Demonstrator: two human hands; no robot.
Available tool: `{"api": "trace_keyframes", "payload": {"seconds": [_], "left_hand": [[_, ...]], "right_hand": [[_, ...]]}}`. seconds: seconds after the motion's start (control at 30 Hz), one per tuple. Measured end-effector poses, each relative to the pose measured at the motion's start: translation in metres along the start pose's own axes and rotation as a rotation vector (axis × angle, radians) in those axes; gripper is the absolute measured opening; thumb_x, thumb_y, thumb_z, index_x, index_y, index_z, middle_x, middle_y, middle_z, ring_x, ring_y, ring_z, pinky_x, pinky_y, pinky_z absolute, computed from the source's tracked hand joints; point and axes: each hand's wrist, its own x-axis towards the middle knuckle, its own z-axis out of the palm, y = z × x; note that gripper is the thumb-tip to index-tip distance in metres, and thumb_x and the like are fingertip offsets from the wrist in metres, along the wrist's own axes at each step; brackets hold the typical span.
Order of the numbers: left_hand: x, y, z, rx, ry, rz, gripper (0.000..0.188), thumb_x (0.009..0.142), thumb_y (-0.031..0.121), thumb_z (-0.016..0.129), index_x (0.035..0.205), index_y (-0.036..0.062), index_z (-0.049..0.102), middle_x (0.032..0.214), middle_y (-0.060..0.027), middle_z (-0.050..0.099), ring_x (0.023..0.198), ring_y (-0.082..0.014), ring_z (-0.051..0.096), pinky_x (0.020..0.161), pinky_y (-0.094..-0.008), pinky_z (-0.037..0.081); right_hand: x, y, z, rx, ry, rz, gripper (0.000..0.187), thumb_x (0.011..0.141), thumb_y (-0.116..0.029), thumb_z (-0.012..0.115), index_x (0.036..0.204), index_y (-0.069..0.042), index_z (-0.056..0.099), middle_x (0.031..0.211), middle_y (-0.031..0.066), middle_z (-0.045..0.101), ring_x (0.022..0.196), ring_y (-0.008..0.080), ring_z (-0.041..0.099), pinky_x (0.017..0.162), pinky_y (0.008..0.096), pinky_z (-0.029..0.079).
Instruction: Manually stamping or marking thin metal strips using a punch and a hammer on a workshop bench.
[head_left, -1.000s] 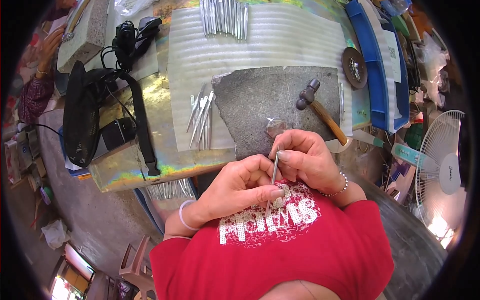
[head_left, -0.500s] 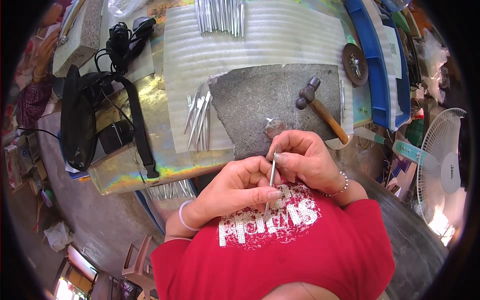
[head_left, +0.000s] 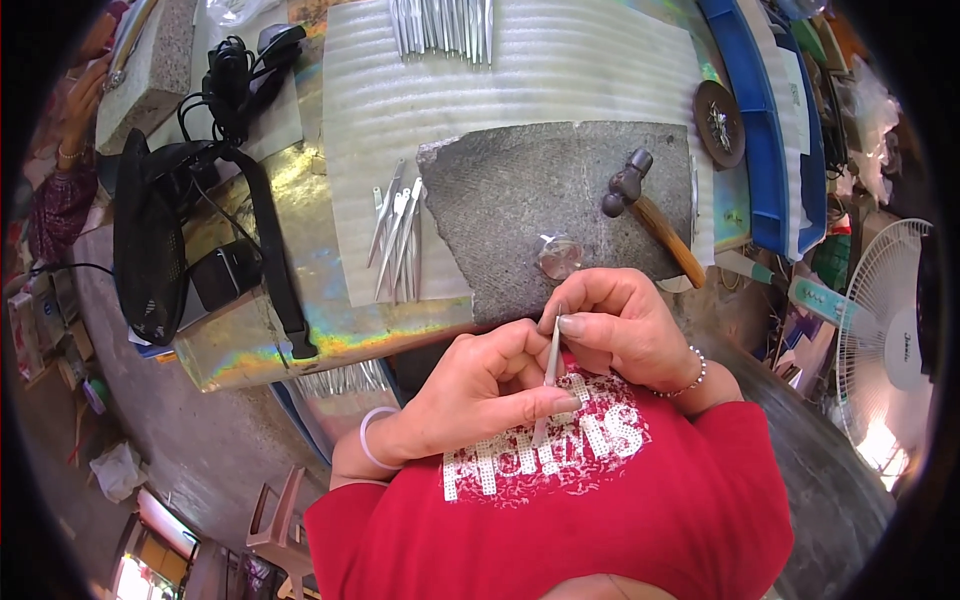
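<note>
Close in front of my red shirt, both hands hold one slim, pointed pair of metal tweezers (head_left: 553,362). My left hand (head_left: 485,380) grips it lower down, with the thumb stretched along its wider part. The thumb and fingertips of my right hand (head_left: 622,325) pinch it near the narrow upper end. Just beyond my hands is a dark stone slab (head_left: 525,190), bearing a small round clear object (head_left: 559,256) and a ball-peen hammer (head_left: 650,215) with a wooden handle. Left of the slab lies a loose pile of similar metal tweezers (head_left: 400,240).
White foam sheeting (head_left: 370,110) covers the table, with a row of tweezers (head_left: 442,30) at the back. A round brown dish (head_left: 718,124) holds small metal pieces beside a blue tray (head_left: 765,180). A black strapped bag (head_left: 150,240) lies left; a fan (head_left: 900,345) stands right.
Both hands stay on the tweezers, which have shifted slightly right in the picture and tilted a little. The whole view has moved slightly.
</note>
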Motion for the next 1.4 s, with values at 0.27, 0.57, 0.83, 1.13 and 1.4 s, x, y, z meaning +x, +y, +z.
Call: {"api": "trace_keyframes", "payload": {"seconds": [0.27, 0.57, 0.83, 1.13, 1.4], "left_hand": [[0.0, 0.003, -0.002, -0.017, -0.014, 0.0, 0.025, 0.081, 0.014, 0.07, 0.091, 0.0003, 0.053, 0.065, -0.0044, 0.064, 0.057, -0.0053, 0.059, 0.051, -0.0194, 0.043], [-0.002, 0.005, -0.005, -0.346, -0.12, -0.082, 0.021, 0.087, 0.008, 0.062, 0.101, -0.001, 0.051, 0.079, -0.005, 0.062, 0.067, -0.0078, 0.06, 0.057, -0.0189, 0.047], [-0.005, 0.006, -0.007, -0.354, -0.117, -0.109, 0.02, 0.088, 0.009, 0.06, 0.103, 0.0006, 0.05, 0.083, -0.0051, 0.062, 0.071, -0.0078, 0.06, 0.062, -0.0196, 0.049], [-0.007, 0.012, -0.009, -0.361, -0.126, -0.095, 0.018, 0.089, 0.009, 0.058, 0.104, 0.0007, 0.05, 0.083, -0.0051, 0.062, 0.073, -0.0071, 0.059, 0.061, -0.0192, 0.049], [-0.008, 0.013, -0.008, -0.33, -0.121, -0.093, 0.019, 0.089, 0.01, 0.058, 0.104, 0.0001, 0.049, 0.081, -0.0042, 0.061, 0.071, -0.0065, 0.059, 0.059, -0.0186, 0.048]], "right_hand": [[0.004, -0.001, 0.002, 0.07, -0.01, 0.044, 0.013, 0.086, -0.008, 0.055, 0.095, 0.002, 0.059, 0.063, 0.0002, 0.051, 0.046, 0.0031, 0.038, 0.041, 0.0184, 0.026], [0.005, -0.002, 0.001, 0.111, -0.071, 0.046, 0.013, 0.089, -0.01, 0.056, 0.096, 0.001, 0.06, 0.074, 0.0022, 0.059, 0.051, 0.0022, 0.042, 0.044, 0.0167, 0.031], [0.009, -0.002, 0.005, 0.048, -0.051, 0.021, 0.012, 0.087, -0.007, 0.057, 0.094, 0.002, 0.058, 0.081, 0.0094, 0.063, 0.063, 0.0099, 0.057, 0.052, 0.0188, 0.042], [0.011, -0.003, 0.008, 0.037, -0.073, -0.007, 0.013, 0.09, -0.009, 0.055, 0.1, 0.0, 0.057, 0.07, 0.0027, 0.058, 0.048, 0.0025, 0.041, 0.042, 0.0169, 0.03], [0.0, -0.004, 0.002, -0.129, 0.014, -0.177, 0.02, 0.088, -0.004, 0.056, 0.107, -0.001, 0.051, 0.084, 0.0014, 0.058, 0.058, 0.0011, 0.047, 0.046, 0.016, 0.034]]}}
